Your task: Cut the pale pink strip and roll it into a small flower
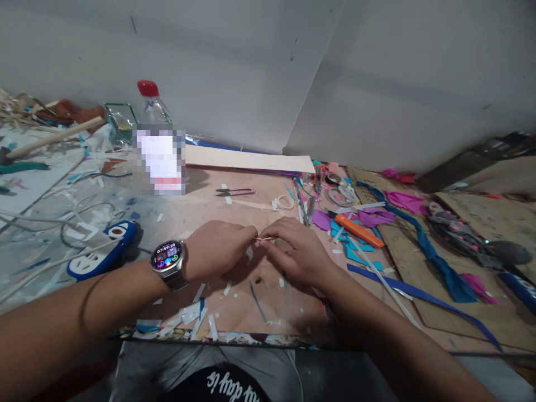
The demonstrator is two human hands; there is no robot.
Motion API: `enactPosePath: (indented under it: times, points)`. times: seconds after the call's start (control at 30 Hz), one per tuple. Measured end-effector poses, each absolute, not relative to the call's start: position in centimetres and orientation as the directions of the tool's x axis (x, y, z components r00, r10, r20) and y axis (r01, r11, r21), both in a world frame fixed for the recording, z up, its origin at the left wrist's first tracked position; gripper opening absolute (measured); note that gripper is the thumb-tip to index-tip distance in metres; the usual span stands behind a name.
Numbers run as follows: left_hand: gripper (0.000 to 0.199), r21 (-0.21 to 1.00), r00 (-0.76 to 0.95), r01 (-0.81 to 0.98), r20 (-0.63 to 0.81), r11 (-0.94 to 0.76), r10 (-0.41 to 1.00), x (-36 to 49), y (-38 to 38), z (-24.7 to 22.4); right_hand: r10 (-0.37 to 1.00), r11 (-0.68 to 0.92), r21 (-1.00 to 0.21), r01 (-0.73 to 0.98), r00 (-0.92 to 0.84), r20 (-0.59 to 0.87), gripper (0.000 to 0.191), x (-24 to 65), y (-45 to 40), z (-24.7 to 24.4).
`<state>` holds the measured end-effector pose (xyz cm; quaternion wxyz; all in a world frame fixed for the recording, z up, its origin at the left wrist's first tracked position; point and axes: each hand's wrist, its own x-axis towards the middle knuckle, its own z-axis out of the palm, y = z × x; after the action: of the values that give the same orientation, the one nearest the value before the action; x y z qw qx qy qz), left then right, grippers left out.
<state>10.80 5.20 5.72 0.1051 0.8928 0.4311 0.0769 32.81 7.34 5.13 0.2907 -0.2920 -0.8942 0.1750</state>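
Above the desk point(201, 209), left hand point(218, 248): your fingers are narrowed in a pinch on one end of a thin pinkish piece point(264, 239).
Right hand point(299, 251): your fingers hold the same piece, just beside the left.
Thin pinkish piece: between both sets of fingertips, partly hidden.
Beyond your hands: pink-handled snips point(243, 192) and a cream ring point(286, 202) lie flat.
Orange cutter point(359, 230): to your right, among coloured scraps point(352, 248).
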Motion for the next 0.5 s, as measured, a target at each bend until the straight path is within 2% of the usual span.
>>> enactPosePath:
  times: [0.17,0.5]
  points:
    - [0.031,0.276,0.600,0.760,0.048,-0.588,0.799,10.73,5.43,5.38,0.619,0.779,-0.440,0.447,-0.658,0.428,0.010,32.84,7.31,5.08]
    - [0.032,0.404,0.589,0.723,0.062,-0.560,0.806,10.23,5.93,5.15,0.658,0.739,-0.487,0.465,-0.654,0.373,0.009,32.93,7.57,4.83]
